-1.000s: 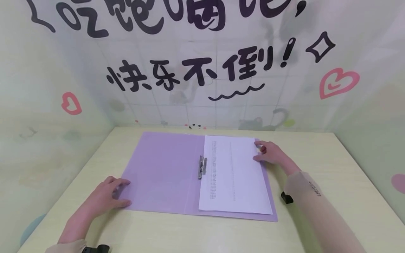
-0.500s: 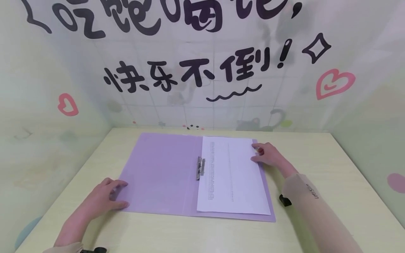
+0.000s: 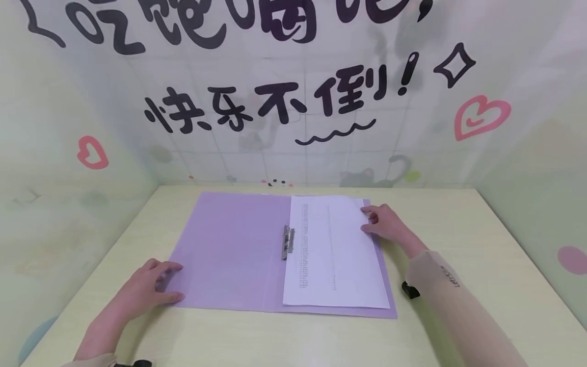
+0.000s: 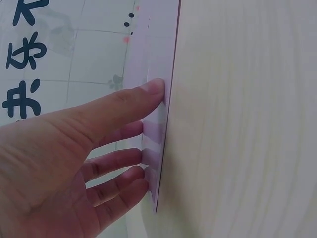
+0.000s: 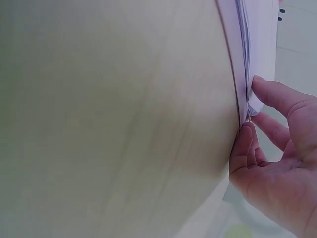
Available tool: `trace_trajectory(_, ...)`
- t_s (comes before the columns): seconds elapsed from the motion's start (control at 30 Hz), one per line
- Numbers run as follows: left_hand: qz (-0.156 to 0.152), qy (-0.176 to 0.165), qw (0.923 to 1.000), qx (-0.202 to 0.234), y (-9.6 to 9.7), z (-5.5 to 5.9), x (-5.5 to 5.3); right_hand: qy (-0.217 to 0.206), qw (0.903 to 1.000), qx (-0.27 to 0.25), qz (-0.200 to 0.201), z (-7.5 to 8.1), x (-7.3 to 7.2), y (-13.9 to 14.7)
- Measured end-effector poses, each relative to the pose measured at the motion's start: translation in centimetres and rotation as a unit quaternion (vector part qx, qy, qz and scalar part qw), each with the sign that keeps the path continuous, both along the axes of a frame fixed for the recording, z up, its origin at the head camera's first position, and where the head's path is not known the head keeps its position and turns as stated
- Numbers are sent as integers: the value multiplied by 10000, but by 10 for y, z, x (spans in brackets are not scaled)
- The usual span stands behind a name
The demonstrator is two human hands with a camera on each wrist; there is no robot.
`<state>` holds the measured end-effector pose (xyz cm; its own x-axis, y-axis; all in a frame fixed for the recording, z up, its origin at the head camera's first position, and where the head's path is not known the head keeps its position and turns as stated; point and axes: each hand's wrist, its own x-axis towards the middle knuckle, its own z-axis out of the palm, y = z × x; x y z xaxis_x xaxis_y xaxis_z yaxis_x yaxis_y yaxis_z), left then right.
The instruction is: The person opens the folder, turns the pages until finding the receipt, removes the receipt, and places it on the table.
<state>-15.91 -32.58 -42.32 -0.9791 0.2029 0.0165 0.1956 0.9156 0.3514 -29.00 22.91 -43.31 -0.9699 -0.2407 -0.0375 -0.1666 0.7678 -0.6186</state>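
Observation:
A purple clip folder (image 3: 229, 250) lies spread open on the table. White printed sheets (image 3: 348, 255) lie in a stack on its right half, beside the metal clip (image 3: 287, 242) at the spine. My left hand (image 3: 142, 290) rests its spread thumb and fingertips on the folder's left edge; in the left wrist view the fingers (image 4: 119, 161) touch the cover without curling round it. At the upper right edge of the sheets, my right hand (image 3: 390, 224) holds a corner between thumb and fingers. In the right wrist view the sheet corner (image 5: 255, 106) bends between them.
The pale wooden table (image 3: 321, 341) extends around the folder. Behind it stands a wall covering (image 3: 257, 153) with black lettering and pink hearts, and similar panels rise at both sides. A dark band (image 3: 410, 290) sits at the right wrist.
The whole head view has shifted slightly, so folder and hands appear a little further left. Both hands keep their places, and the top right corner of the sheets looks slightly more bent.

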Motion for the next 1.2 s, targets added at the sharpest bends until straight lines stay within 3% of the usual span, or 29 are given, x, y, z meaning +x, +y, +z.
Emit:
trace_trajectory(0.47,28,-42,10000,15,-2,-1,1,235,9996,-34,-138,1,3,-7)
trace_trajectory(0.87,100,-141,9998,45,-2,-2,0,119,9982,-463,-350,5,7,-6)
trace_trajectory(1.2,104,-88,9999,25,-2,-1,1,346,9954,-790,-428,9,7,-1)
